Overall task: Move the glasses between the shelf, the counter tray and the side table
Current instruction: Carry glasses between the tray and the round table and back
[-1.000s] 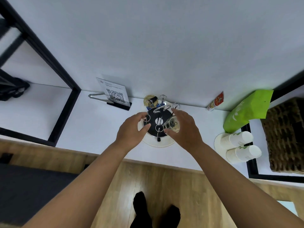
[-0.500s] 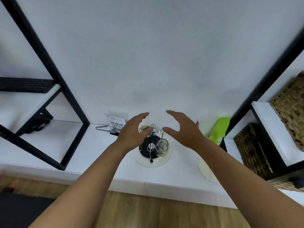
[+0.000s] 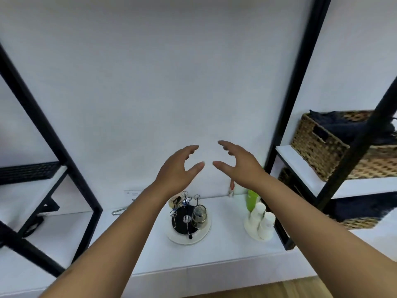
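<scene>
A clear glass stands upside down on the round white counter tray, on the right side of a black rack with thin chrome posts. My left hand and my right hand hover side by side well above the tray, in front of the white wall. Both hands are open with fingers curved toward each other, and neither holds anything. The white counter carries the tray.
Paper cups lie stacked on a white plate right of the tray, beside a green pouch. Black shelf frames rise on both sides. Wicker baskets with dark cloth fill the right shelves. A small card and tongs lie on the left.
My right hand let go of the glass on the tray rack. Both hands rose away from the tray, and my view tilted up toward the wall and shelves.
</scene>
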`<action>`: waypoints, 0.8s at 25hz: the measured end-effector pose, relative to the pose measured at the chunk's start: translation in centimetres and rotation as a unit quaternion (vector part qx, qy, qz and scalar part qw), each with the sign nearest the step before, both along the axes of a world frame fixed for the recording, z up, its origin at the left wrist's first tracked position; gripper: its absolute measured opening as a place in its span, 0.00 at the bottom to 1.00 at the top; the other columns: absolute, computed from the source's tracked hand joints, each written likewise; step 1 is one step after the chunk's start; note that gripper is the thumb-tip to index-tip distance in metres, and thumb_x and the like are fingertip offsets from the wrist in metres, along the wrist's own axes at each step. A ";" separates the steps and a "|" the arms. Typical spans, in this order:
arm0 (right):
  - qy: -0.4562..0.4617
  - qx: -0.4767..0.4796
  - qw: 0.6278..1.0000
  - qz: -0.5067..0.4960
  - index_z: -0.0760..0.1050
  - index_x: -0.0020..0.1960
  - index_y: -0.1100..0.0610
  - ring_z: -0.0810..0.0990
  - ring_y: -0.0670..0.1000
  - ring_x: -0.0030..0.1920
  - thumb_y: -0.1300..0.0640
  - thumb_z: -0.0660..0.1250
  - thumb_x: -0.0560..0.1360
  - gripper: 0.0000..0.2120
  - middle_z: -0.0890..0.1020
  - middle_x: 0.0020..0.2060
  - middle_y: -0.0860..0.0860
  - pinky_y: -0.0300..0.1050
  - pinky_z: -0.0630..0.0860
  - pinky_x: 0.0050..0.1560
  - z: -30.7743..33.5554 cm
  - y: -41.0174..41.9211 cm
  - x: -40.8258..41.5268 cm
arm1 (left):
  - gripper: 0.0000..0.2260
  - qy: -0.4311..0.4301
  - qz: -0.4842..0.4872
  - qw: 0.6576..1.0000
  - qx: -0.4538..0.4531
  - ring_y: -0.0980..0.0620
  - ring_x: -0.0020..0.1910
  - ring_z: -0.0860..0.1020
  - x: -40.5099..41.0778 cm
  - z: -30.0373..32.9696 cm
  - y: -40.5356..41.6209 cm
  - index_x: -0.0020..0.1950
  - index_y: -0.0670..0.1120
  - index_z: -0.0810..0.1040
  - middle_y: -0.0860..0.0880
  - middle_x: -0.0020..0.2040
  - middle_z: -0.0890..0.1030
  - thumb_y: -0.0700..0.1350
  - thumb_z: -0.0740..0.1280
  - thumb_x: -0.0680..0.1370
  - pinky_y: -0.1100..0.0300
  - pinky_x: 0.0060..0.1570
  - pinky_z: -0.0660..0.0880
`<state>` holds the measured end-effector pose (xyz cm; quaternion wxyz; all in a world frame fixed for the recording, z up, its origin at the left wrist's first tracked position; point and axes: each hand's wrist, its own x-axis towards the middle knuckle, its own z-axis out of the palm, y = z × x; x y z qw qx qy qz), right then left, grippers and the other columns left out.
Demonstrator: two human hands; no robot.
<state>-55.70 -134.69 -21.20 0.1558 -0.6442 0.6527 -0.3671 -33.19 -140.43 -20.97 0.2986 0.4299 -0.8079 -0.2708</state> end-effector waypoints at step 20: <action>-0.045 -0.019 0.930 -0.365 0.67 0.78 0.42 0.75 0.50 0.69 0.42 0.72 0.78 0.30 0.76 0.71 0.46 0.45 0.75 0.62 5.3 32.9 -15.0 | 0.25 -0.013 -0.375 0.927 -0.018 0.56 0.71 0.73 -24.4 5.6 19.5 0.78 0.58 0.69 0.57 0.73 0.75 0.57 0.69 0.81 0.56 0.67 0.71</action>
